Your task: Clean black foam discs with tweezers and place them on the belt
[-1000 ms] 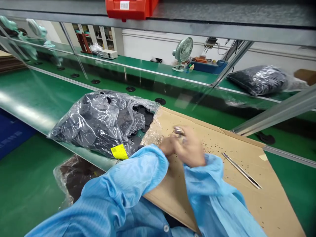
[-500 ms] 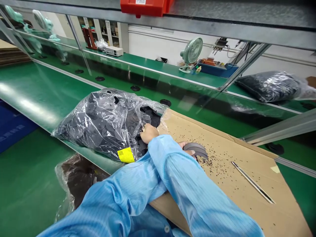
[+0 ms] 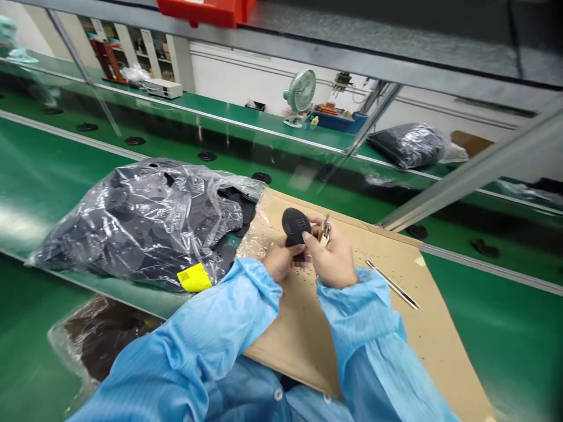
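Observation:
A black round disc with raised marks on its face is held up over the cardboard. My left hand grips it from below, closed, and partly hides other dark pieces beneath it. My right hand is closed round a small pale-handled tool with a metal tip, perhaps nippers, and its thumb touches the disc's edge. Left of my hands lies a clear plastic bag full of black discs, its mouth open towards the cardboard sheet. Small black bits are scattered on the cardboard.
A slim metal-and-black tool rests on the cardboard's right side. Black discs lie spaced along the green strip behind. A slanting metal post stands at right, and a shelf edge runs overhead. An open plastic bag sits lower left.
My right hand has moved from the bag's mouth to the disc, and my forearms are no longer crossed. The fanned dark pieces in my left hand are now mostly hidden. The view has shifted right.

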A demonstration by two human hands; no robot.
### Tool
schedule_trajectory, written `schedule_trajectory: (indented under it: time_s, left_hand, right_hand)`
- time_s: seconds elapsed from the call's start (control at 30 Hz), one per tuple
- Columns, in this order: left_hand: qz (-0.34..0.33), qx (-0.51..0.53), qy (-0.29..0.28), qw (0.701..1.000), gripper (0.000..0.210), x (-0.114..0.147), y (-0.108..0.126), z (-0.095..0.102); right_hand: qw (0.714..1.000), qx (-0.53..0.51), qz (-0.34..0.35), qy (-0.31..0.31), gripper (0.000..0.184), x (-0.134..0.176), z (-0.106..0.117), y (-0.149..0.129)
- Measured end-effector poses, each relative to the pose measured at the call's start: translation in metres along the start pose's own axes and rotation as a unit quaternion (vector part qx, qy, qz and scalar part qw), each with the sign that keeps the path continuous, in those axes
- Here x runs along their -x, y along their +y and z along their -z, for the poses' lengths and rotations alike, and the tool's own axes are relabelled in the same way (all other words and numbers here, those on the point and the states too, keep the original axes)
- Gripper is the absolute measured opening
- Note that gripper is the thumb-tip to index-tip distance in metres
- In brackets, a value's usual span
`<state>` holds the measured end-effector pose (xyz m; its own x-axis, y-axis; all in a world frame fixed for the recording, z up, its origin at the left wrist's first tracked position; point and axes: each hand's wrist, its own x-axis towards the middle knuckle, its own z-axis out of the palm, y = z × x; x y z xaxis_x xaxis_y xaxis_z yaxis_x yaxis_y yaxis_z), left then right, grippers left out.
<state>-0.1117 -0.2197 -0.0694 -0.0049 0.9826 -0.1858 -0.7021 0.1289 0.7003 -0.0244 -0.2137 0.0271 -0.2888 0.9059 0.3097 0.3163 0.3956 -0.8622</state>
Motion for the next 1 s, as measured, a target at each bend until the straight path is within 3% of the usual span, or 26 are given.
schedule_trajectory:
  time_s: [0.13, 0.27, 0.43, 0.6, 0.83, 1.0]
  left_hand:
    - [-0.011, 0.004, 0.01, 1.0, 0.043, 0.005, 0.005, -0.006]
    - [-0.028, -0.053, 0.007, 0.998, 0.047, 0.009, 0.007, -0.006]
    - [-0.055, -0.129, 0.007, 0.99, 0.052, 0.012, 0.003, -0.004]
    - [-0.072, -0.166, -0.009, 0.983, 0.052, 0.014, 0.002, -0.002]
    - [-0.078, -0.142, 0.017, 0.987, 0.056, 0.015, 0.002, -0.006]
    - [-0.115, -0.177, 0.051, 0.976, 0.057, 0.014, 0.004, -0.004]
  right_hand:
    - [0.99, -0.097, -0.044, 0.089, 0.031, 0.022, 0.016, 0.053]
    - [0.988, -0.113, -0.045, 0.094, 0.026, 0.036, 0.011, 0.091]
    - [0.998, -0.055, -0.002, 0.041, 0.026, 0.043, 0.013, 0.088]
    - [0.998, -0.024, -0.021, 0.062, 0.017, 0.042, 0.021, 0.082]
    - [0.996, -0.012, -0.056, 0.075, 0.017, 0.042, 0.024, 0.079]
    - [0.999, 0.008, -0.016, 0.049, 0.042, 0.044, 0.022, 0.075]
